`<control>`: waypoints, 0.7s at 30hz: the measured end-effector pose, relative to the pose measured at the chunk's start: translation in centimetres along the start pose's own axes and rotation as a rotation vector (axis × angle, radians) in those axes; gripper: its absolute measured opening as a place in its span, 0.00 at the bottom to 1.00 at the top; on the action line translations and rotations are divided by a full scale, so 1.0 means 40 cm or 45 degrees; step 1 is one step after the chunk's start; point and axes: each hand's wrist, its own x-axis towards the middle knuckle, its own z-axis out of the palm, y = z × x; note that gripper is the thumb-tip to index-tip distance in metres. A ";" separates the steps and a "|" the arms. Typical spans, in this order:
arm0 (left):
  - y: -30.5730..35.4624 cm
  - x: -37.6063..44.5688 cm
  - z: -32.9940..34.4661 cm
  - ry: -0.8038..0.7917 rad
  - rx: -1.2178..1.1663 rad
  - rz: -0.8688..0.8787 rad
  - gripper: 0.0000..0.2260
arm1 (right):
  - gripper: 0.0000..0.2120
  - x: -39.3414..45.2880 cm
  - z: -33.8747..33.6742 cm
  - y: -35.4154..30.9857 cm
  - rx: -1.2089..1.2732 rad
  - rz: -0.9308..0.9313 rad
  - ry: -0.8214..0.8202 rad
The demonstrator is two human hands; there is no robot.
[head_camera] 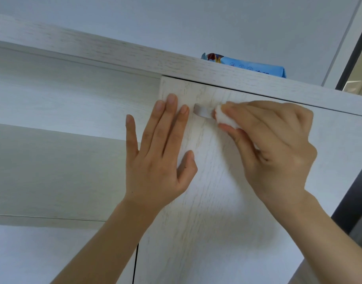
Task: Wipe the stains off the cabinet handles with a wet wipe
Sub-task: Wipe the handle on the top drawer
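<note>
Right hand: fingers pinch wet wipe against right end of handle | left hand: fingers straight, spread, flat on cabinet door | progress: wiping underway; handle's left part uncovered; stains not discernible; other handles unseen.

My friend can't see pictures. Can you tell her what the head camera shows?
A right hand rubs a bunched white wet wipe on a cabinet handle, while the left hand presses flat on the pale wood door. A blue wipes pack sits on top.
</note>
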 end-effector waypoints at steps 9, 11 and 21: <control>-0.003 -0.002 0.003 -0.009 -0.017 0.001 0.25 | 0.06 0.009 0.020 -0.027 -0.015 0.035 0.044; -0.002 -0.003 0.004 -0.003 -0.014 0.003 0.25 | 0.06 0.013 0.022 -0.031 0.001 0.056 0.004; -0.004 -0.006 0.003 -0.004 -0.019 -0.004 0.25 | 0.06 0.015 0.021 -0.030 0.078 0.117 -0.023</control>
